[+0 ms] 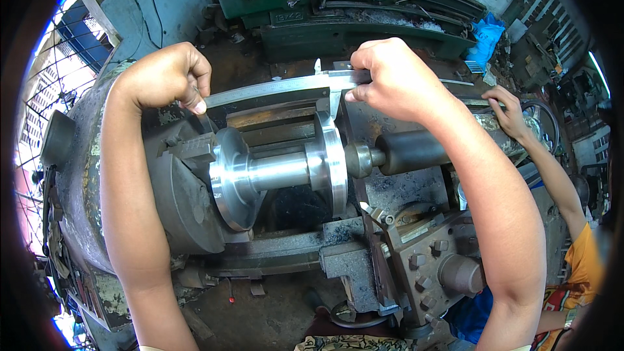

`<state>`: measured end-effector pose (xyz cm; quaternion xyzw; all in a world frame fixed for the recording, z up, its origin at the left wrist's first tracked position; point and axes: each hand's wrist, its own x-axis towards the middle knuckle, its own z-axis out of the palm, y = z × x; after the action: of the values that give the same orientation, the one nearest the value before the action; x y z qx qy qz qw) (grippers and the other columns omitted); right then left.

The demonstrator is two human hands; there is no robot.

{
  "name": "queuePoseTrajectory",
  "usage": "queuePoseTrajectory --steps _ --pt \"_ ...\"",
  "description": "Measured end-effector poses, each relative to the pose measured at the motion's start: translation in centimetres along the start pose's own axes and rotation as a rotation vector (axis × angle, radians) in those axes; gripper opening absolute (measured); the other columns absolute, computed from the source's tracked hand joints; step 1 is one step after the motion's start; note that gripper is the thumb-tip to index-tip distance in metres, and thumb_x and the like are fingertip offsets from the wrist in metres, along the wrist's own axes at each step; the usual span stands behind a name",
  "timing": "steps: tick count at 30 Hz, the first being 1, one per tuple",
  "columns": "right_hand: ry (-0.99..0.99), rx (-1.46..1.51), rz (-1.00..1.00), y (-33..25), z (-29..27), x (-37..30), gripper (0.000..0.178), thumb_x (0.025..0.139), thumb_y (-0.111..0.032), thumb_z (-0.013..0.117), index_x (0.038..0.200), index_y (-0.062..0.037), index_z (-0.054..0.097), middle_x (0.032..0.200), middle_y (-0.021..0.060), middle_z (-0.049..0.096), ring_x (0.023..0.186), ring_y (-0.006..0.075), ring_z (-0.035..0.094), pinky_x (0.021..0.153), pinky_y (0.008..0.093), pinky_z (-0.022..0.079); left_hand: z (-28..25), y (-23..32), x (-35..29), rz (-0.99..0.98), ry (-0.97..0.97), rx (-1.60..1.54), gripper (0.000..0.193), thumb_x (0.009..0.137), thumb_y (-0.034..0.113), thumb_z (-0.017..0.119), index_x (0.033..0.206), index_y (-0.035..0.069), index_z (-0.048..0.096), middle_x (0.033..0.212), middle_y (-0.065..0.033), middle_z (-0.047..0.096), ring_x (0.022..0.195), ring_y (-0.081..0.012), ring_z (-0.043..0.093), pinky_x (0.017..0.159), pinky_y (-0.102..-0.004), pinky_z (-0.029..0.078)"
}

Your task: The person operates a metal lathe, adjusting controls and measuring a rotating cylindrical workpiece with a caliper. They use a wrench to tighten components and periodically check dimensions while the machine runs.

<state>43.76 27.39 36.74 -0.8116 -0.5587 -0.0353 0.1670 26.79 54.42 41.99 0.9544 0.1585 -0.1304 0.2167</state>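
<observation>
My two hands hold a long steel vernier caliper (276, 87) level above a shiny turned metal spool (279, 170) mounted in a lathe. The fingers of my left hand (170, 78) pinch the caliper's left end, over the lathe chuck (185, 198). Around the sliding head grips my right hand (396, 75), its thumb under the beam. One caliper jaw reaches down beside the spool's right flange (333, 162); whether it touches, I cannot tell. The spool's left flange sits against the chuck jaws, and a tailstock centre (361, 158) meets its right end.
A tool post (432, 263) with square-headed bolts stands at the near right. Another person's hand (510, 114) rests by the tailstock at right. Behind is a green lathe (364, 16), with a blue bag (484, 39) beside it.
</observation>
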Motion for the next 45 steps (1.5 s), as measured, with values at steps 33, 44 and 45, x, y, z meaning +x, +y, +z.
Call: queuePoseTrajectory --steps 33,44,45 --pt "0.034 0.058 -0.032 0.50 0.46 -0.04 0.027 0.070 -0.013 0.084 0.080 0.0058 0.067 0.079 0.0210 0.065 0.080 0.0384 0.066 0.071 0.0422 0.052 -0.47 -0.09 0.27 -0.013 -0.079 -0.047 0.017 0.065 -0.003 0.081 0.079 -0.003 0.071 0.071 -0.0097 0.073 0.063 -0.0130 0.067 0.060 -0.0276 0.050" --pt "-0.008 0.048 0.007 0.22 0.32 -0.26 0.021 0.075 -0.011 0.080 0.084 0.0058 0.071 0.076 0.0232 0.067 0.076 0.0371 0.069 0.070 0.0412 0.055 -0.10 -0.01 0.44 -0.051 -0.091 -0.081 0.016 0.064 -0.004 0.080 0.076 -0.005 0.069 0.071 -0.0112 0.072 0.062 -0.0129 0.067 0.060 -0.0263 0.048" --pt "-0.008 0.040 0.010 0.20 0.35 -0.23 0.021 0.075 -0.011 0.080 0.084 0.0058 0.071 0.076 0.0229 0.068 0.076 0.0369 0.069 0.070 0.0410 0.055 -0.09 -0.03 0.48 -0.041 -0.087 -0.051 0.015 0.065 -0.004 0.079 0.076 -0.005 0.069 0.071 -0.0115 0.072 0.062 -0.0133 0.067 0.060 -0.0264 0.049"
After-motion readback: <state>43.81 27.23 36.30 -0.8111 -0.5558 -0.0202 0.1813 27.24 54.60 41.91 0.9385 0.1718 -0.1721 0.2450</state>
